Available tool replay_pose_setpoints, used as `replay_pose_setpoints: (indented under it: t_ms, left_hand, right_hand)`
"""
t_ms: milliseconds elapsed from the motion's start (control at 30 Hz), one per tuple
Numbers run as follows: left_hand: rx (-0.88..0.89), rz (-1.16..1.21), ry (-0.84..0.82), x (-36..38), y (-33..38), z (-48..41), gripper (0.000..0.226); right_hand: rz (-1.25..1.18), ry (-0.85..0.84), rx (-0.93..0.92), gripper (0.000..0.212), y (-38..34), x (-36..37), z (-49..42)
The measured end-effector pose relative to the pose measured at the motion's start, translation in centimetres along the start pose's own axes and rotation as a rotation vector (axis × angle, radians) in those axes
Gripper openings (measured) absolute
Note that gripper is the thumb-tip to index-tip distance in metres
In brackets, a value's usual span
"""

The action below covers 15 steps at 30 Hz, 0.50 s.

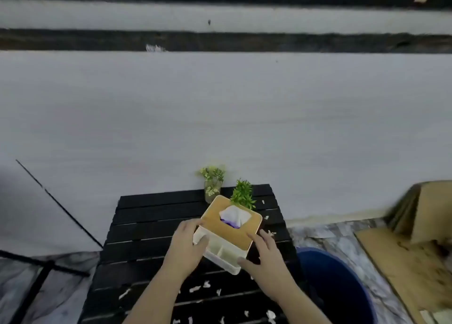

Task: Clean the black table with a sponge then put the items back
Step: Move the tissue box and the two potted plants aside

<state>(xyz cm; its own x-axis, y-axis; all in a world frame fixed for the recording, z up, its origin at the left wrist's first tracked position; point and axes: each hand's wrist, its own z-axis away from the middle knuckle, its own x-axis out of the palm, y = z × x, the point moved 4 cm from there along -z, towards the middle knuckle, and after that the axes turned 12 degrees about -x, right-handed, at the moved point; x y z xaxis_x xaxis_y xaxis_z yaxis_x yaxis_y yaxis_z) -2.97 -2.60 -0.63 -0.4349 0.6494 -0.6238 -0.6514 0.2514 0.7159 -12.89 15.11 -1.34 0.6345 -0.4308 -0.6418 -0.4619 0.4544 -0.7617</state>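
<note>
In the head view, both hands gripped a tissue box (228,230) with a wooden lid, tilted over the middle of the black slatted table (146,228). The left hand (188,245) clasped its left side; the right hand (265,257) held its near right corner. Two small potted plants (214,182) stood at the table's far edge. White scraps (195,288) littered the near slats. A blue bucket (342,289) stood right of the table.

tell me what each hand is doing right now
Left hand: closed on the left side of the tissue box.
Right hand: closed on the box's right near corner.
</note>
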Motion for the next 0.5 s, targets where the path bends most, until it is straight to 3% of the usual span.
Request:
replay_pose_setpoints:
  t_ms: [267,400,500]
  left_hand:
    - [0.147,0.171,-0.048,5.1,-4.7,-3.0,0.043]
    - [0.237,0.163,-0.018,6.2,-5.7,-4.0,0.043]
    - [0.2,0.175,-0.016,6.8,-6.1,-4.8,0.05]
  right_hand:
    - [-0.055,0.218,-0.148,0.087,6.1,7.3,0.2]
    - [-0.088,0.317,-0.234,0.087,6.8,8.9,-0.4]
    - [-0.108,0.321,-0.259,0.085,7.2,9.3,-1.2]
